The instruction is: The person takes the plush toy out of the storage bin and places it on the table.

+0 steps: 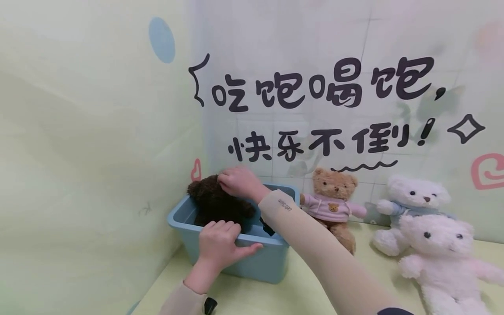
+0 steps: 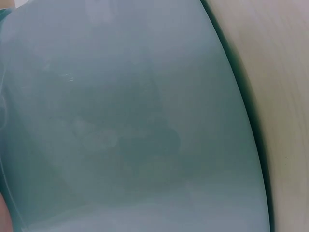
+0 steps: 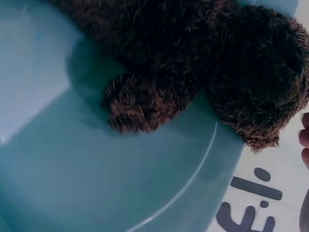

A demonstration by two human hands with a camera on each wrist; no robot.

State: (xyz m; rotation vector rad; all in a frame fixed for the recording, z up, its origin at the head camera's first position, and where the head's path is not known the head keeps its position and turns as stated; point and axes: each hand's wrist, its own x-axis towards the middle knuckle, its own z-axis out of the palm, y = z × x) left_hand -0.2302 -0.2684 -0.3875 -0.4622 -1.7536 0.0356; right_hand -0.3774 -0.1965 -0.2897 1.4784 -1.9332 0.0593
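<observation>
A light blue plastic bin [image 1: 256, 260] stands in the corner against the walls. Inside it leans a dark brown plush toy [image 1: 216, 203], its head above the far-left rim; the right wrist view shows its curly fur [image 3: 159, 38] and a stubby limb [image 3: 147, 102]. My left hand [image 1: 220, 243] grips the bin's near rim, fingers hooked over it and thumb stretched along the outer wall. At the plush toy's head is my right hand [image 1: 240, 181], its fingers bent loosely. The right wrist view catches only its fingertips [image 3: 304, 137] beside the fur, with no fur visibly pinched.
Right of the bin sits a tan teddy bear [image 1: 332, 205] in a lilac hoodie. Farther right are a white bear [image 1: 417, 192] in blue and a pale pink bear [image 1: 442, 258] before it. The wall [image 1: 275, 35] behind bears large dark lettering; another wall [image 1: 98, 153] borders the left.
</observation>
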